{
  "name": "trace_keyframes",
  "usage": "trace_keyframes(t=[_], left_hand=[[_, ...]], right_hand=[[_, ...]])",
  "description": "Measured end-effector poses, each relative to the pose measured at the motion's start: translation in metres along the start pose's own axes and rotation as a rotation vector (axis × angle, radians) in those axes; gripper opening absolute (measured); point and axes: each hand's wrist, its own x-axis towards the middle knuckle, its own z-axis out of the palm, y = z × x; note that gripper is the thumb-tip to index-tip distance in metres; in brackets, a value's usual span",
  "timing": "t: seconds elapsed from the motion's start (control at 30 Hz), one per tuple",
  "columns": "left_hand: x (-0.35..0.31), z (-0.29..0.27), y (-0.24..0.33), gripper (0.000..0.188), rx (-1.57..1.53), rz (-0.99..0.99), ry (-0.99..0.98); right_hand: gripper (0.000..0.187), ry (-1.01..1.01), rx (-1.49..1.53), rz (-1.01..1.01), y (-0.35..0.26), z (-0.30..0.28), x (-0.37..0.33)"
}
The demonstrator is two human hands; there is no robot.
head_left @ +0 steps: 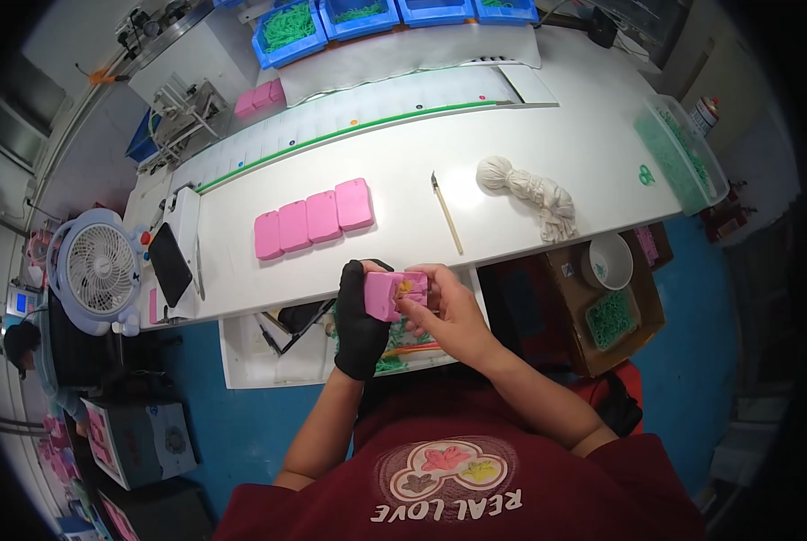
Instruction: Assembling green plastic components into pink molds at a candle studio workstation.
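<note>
In front of my body I hold a pink rubber-like mold block [382, 296] over the table's front edge. My left hand [359, 326], in a black glove, is closed round its left side. The bare fingers of my right hand [450, 311] are bent against the block's right part, which shows an uneven, parted surface with a small yellowish patch. What lies under my right fingertips is hidden. Beyond my hands, several similar pink blocks [308, 222] lie side by side in a row on the white table [403, 171].
A thin brush-like tool [447, 213] and a bundled pale cloth [530, 197] lie to the right. An open drawer [241, 361] juts out beneath my hands. A fan [102, 261] and dark tablet [170, 265] stand left. Blue bins [288, 56] with green pieces line the back.
</note>
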Motion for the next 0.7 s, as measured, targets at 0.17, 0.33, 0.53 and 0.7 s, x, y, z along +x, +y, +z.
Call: trace_keyframes(t=[0.17,0.33,0.53,0.7], left_hand=[[-0.005,0.005,0.008,0.026,-0.059,-0.006,-0.019],[0.000,-0.008,0.004,0.033,-0.056,-0.064,-0.139],[0.004,-0.018,0.007,0.043,-0.175,-0.083,-0.346],[-0.002,-0.017,-0.004,0.046,-0.328,-0.168,-0.263]], right_hand=[[0.031,0.030,-0.086,-0.078,0.008,0.001,0.002],[0.030,-0.044,0.060,0.018,0.012,-0.014,0.008],[0.028,-0.061,0.102,0.005,0.004,-0.016,0.009],[0.027,-0.013,-0.005,-0.040,-0.002,-0.011,0.009]])
